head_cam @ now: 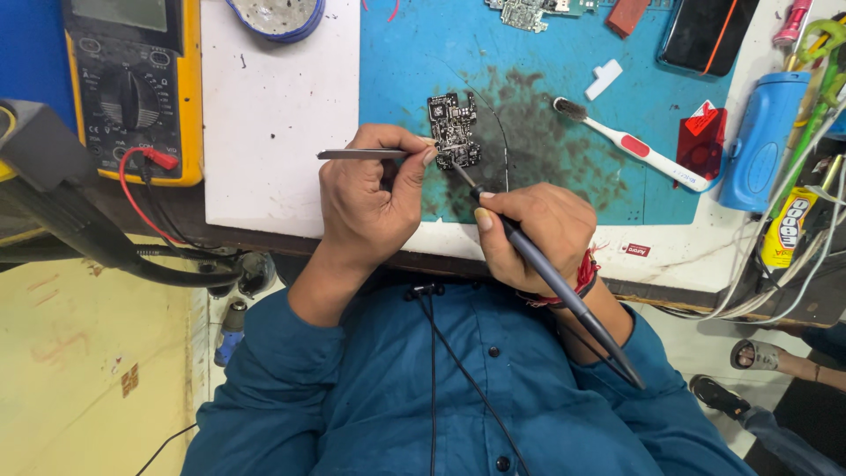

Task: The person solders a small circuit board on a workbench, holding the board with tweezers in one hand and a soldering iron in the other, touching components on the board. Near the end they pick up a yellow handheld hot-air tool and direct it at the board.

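Left hand (pixel 366 189) pinches tweezers (pixel 361 154), right hand (pixel 533 229) grips the soldering pen (pixel 564 295); a slip could probably scorch the circuit board (pixel 454 130)

An electronics repair workshop; a stained blue work mat (pixel 564 53) centres the bench; left of it a yellow multimeter (pixel 132 88); right of it tangled cables (pixel 793 264).

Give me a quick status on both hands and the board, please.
Left hand grips tweezers at circuit board. Right hand holds soldering iron, tip on board. Nothing in the way.
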The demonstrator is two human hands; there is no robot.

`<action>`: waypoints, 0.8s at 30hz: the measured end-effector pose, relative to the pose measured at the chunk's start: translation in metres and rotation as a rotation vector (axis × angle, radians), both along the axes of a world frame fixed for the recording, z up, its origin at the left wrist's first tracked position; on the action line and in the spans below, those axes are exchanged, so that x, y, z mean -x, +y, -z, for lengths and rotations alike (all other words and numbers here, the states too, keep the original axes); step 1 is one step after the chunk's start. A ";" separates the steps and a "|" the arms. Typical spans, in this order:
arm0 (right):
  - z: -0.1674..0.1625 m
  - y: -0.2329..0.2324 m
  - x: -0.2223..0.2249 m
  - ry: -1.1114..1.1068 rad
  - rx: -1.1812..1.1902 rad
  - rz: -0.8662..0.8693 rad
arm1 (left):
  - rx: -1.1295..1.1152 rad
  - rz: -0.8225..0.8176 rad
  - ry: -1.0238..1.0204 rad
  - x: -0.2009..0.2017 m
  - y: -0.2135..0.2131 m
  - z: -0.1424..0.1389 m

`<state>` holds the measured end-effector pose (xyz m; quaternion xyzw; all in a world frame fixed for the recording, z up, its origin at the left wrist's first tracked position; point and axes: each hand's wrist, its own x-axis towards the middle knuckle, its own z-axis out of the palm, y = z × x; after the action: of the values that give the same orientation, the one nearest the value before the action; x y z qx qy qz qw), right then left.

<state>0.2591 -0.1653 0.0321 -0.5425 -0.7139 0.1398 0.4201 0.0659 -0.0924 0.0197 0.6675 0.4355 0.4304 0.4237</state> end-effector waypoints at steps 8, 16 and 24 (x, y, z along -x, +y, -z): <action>-0.001 0.001 0.001 -0.008 0.003 0.006 | 0.022 0.009 0.002 0.000 -0.001 -0.001; -0.001 0.001 0.001 -0.009 0.002 0.015 | 0.023 0.015 0.019 0.001 0.000 -0.001; -0.001 0.000 0.001 -0.008 0.010 0.010 | -0.015 0.018 0.037 0.000 0.000 0.000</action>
<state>0.2580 -0.1648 0.0329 -0.5488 -0.7121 0.1390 0.4152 0.0657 -0.0921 0.0199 0.6824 0.4340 0.4174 0.4144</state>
